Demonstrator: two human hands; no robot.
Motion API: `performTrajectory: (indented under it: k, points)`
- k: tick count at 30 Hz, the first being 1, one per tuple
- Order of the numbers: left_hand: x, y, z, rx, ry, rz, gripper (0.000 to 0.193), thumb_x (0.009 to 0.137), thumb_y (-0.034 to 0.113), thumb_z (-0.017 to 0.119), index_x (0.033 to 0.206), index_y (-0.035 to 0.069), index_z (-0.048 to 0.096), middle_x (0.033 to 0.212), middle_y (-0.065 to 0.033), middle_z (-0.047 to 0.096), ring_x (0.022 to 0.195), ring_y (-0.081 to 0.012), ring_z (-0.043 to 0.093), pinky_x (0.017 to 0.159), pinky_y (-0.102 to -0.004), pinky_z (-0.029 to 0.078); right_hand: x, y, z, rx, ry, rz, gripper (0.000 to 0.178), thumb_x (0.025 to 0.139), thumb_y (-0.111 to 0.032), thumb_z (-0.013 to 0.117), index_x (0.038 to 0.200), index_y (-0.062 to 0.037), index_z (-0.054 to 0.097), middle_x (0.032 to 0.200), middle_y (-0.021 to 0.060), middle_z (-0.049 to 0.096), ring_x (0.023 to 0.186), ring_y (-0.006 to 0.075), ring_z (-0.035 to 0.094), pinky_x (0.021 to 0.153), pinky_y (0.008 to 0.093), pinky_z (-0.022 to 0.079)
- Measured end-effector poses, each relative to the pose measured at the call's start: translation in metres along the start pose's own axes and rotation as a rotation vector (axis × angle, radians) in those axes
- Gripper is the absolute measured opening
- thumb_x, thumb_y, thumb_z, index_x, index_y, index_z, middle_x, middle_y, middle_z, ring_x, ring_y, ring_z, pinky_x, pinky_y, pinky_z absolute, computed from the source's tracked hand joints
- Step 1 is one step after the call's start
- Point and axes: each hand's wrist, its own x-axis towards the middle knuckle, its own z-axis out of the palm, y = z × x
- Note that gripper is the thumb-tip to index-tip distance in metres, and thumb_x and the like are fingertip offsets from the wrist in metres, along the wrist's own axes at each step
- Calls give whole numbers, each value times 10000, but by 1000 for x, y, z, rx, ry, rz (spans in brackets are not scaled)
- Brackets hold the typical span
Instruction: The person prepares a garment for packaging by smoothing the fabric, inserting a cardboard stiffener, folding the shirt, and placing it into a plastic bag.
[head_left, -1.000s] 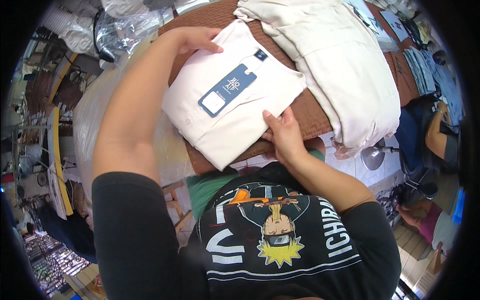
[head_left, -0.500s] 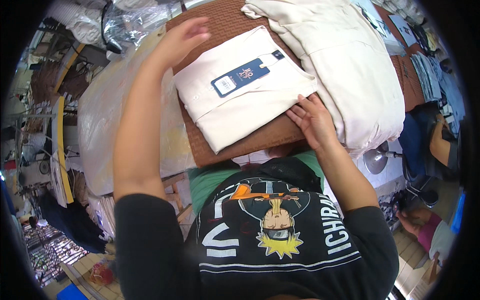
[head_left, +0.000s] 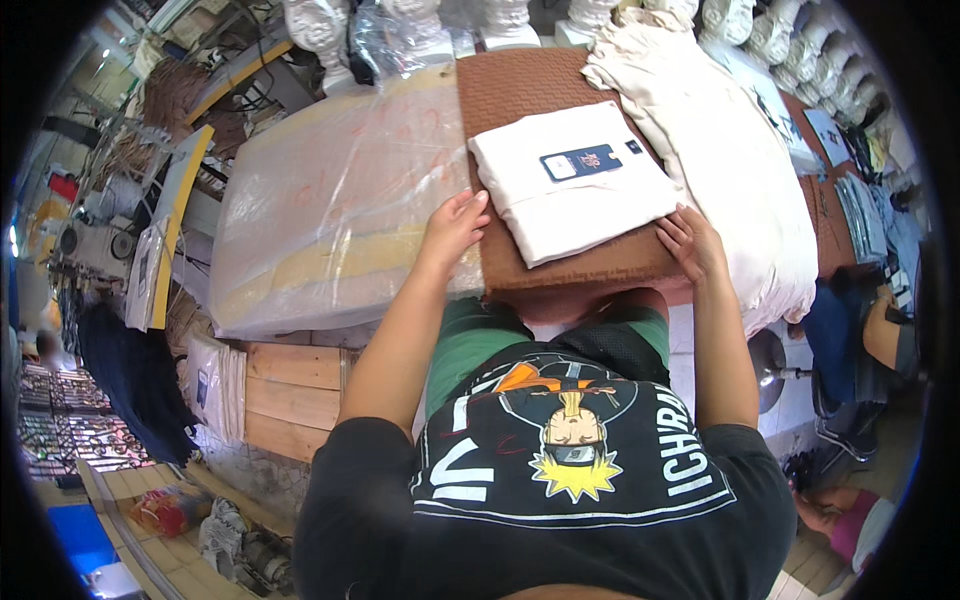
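A folded cream shirt (head_left: 560,215) lies on a brown textured pad (head_left: 522,82), with a dark blue hang tag (head_left: 582,162) on top of it. Just off its left lower side is my left hand (head_left: 457,232), fingers loosely bent and nothing visible in them. At the shirt's right corner is my right hand (head_left: 692,243). Its fingers are spread, and the fingertips are at or touching the fabric edge; a firm grip does not show.
A plastic-wrapped slab (head_left: 330,200) adjoins the pad on the left. Loose cream cloth (head_left: 740,190) drapes along the right. White balusters (head_left: 505,20) line the far side. A stool (head_left: 765,370) and another person's arm (head_left: 885,330) are at right; wrapped garments (head_left: 217,385) stand at lower left.
My left hand has come down from the pad's far left to beside the shirt's near left side. My right hand stays by the right corner. The whole view has shifted.
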Motion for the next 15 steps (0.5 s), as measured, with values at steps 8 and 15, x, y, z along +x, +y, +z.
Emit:
performTrajectory:
  k: [8, 15]
  points:
    - [59, 29, -27, 188, 80, -11, 434, 865, 379, 567, 1211, 131, 488, 1072, 0, 574, 943, -133, 545, 797, -294, 437, -22, -15, 17, -527, 148, -293, 593, 845, -177, 613, 1323, 30, 328, 1185, 176, 515, 1096, 225, 506, 868, 318, 439]
    - [98, 61, -27, 281, 67, -220, 634, 833, 529, 551, 1254, 66, 454, 1207, -99, 540, 1086, -203, 524, 857, -352, 431, -12, -32, 84, -1113, -397, -841, 355, 891, -179, 545, 1230, -76, 520, 1276, 104, 502, 1223, 230, 427, 1018, 349, 319]
